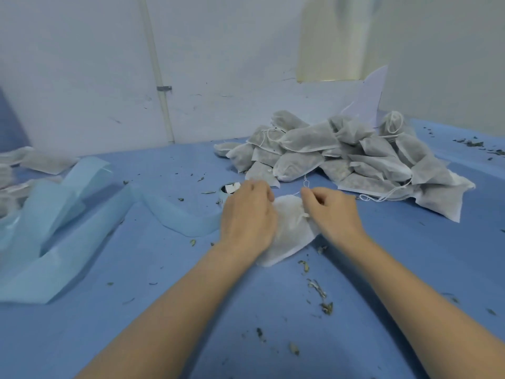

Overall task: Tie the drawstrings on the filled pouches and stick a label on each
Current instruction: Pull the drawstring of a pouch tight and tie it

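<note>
Both hands (289,212) pinch pouch (289,236) drawstring (302,188); labels unreadable.

We see two bare hands over a white pouch (289,231) lying on the blue bench (273,324). The left hand (247,214) rests on the pouch's left side. The right hand (332,212) sits on its right side and pinches a thin white string (305,184) that loops up above the fingers. Behind the hands is a big pile of filled pouches (344,157). A light blue strip (82,214) curls along the left of the bench. Just beside the left hand is a small roll (229,190). Little dry leaf bits (318,291) are scattered around.
</note>
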Demonstrator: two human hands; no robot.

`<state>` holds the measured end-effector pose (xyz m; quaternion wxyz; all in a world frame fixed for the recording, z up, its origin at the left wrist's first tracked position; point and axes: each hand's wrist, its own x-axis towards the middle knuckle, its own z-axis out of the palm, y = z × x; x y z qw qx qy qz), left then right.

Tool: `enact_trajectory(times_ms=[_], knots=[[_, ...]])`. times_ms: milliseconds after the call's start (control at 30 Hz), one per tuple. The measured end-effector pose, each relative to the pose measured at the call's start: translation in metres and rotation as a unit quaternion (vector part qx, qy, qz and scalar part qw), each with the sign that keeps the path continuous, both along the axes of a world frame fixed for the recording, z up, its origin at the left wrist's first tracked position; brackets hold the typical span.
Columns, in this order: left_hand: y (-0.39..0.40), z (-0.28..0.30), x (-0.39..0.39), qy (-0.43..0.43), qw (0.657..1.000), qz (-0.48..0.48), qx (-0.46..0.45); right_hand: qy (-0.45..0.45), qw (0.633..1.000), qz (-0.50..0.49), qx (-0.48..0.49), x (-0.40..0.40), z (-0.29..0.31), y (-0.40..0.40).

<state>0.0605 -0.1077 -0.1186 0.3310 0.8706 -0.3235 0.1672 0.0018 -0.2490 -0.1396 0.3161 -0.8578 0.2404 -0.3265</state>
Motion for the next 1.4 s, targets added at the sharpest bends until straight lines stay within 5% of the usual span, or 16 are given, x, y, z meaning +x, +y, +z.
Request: enact_trajectory(times_ms=[100, 233, 400, 533, 667, 800, 933, 1167, 1267, 1400], knots=[[-0.005, -0.001, -0.01, -0.127, 0.987, -0.064, 0.076, -0.018, 1.0, 0.01, 0.006, 0.004, 0.002, 0.01], [-0.017, -0.003, -0.017, 0.007, 0.983, -0.173, 0.063, -0.066, 0.995, 0.036, 0.065, 0.005, 0.003, 0.016], [-0.022, -0.013, -0.012, 0.009, 0.99, -0.14, 0.033, -0.091, 0.976, 0.07, 0.183, 0.0, 0.001, 0.014], [-0.019, -0.014, -0.003, -0.025, 0.993, -0.076, 0.085, -0.092, 0.988, 0.04, 0.115, -0.002, 0.003, 0.003], [-0.016, -0.014, 0.0, -0.086, 0.983, -0.067, 0.147, -0.124, 0.98, 0.042, 0.148, -0.002, 0.005, 0.001], [-0.02, -0.015, 0.0, -0.102, 0.984, -0.11, 0.093, -0.122, 0.975, 0.069, 0.174, 0.0, 0.004, 0.004], [-0.02, -0.012, -0.006, -0.013, 0.983, -0.176, 0.057, -0.11, 0.975, 0.076, 0.177, 0.001, 0.005, 0.004], [-0.017, -0.008, -0.005, 0.003, 0.985, -0.173, 0.025, -0.039, 0.984, 0.044, 0.168, -0.012, 0.018, -0.01], [-0.021, -0.01, -0.004, 0.025, 0.987, -0.156, -0.028, -0.032, 0.939, 0.088, 0.33, -0.013, 0.025, -0.007], [-0.024, -0.011, -0.008, 0.14, 0.971, -0.121, -0.15, -0.088, 0.776, 0.188, 0.595, -0.01, 0.026, -0.004]])
